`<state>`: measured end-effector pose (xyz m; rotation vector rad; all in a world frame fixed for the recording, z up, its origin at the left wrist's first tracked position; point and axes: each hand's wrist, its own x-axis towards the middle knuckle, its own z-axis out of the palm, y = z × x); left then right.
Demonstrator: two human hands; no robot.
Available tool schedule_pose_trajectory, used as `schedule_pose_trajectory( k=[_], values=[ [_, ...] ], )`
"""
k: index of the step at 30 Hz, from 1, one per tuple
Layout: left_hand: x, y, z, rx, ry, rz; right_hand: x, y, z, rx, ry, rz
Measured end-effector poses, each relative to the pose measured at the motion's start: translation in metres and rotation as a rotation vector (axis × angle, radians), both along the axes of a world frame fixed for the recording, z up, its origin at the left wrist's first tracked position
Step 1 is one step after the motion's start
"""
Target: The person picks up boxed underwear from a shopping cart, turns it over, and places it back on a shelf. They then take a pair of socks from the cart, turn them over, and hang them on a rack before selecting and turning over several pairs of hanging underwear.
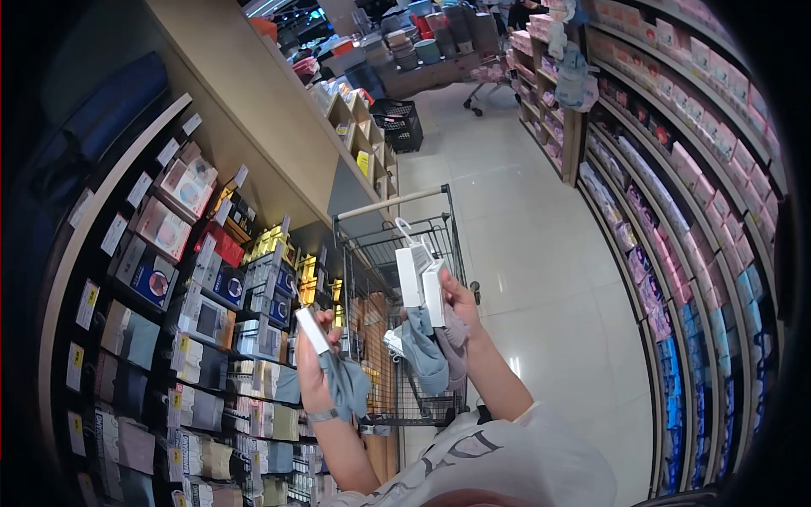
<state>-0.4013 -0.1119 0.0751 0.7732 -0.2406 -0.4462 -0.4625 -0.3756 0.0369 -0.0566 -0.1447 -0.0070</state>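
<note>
Left hand [311, 362], seven o'clock, is pinching one white-carded blue-grey fabric pack [347, 384], right hand [462, 306] similar packs [425, 358], none yet set down.

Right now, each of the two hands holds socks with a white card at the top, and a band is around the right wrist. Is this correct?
Not entirely: the head view shows the band around the left wrist, not the right. The left hand and the right hand do each hold socks with a white card at the top.
</note>
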Motion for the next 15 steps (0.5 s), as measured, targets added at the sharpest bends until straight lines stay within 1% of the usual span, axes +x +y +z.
schedule_pose_trajectory(
  k=[1, 2, 6, 7, 11, 14, 15],
  values=[
    [-0.017, -0.026, 0.027, 0.178, 0.01, 0.218, -0.001, -0.003, 0.006, 0.046, 0.116, 0.029],
    [-0.034, -0.05, 0.052, 0.354, 0.02, 0.442, 0.001, -0.006, 0.003, 0.069, 0.078, 0.033],
    [-0.049, -0.068, 0.064, 0.463, -0.338, 0.601, 0.005, -0.011, -0.004, 0.162, 0.04, 0.04],
    [-0.054, -0.071, 0.069, 0.482, -0.396, 0.604, 0.005, -0.015, -0.003, 0.175, 0.062, 0.034],
    [-0.077, -0.1, 0.098, 0.482, -0.518, 0.737, 0.005, -0.024, -0.009, 0.098, 0.043, -0.038],
    [-0.08, -0.1, 0.106, 0.472, -0.566, 0.706, 0.023, -0.029, -0.05, 0.009, 0.083, -0.096],
    [-0.082, -0.102, 0.108, 0.468, -0.567, 0.714, 0.024, -0.031, -0.051, 0.014, 0.058, -0.102]
  ],
)
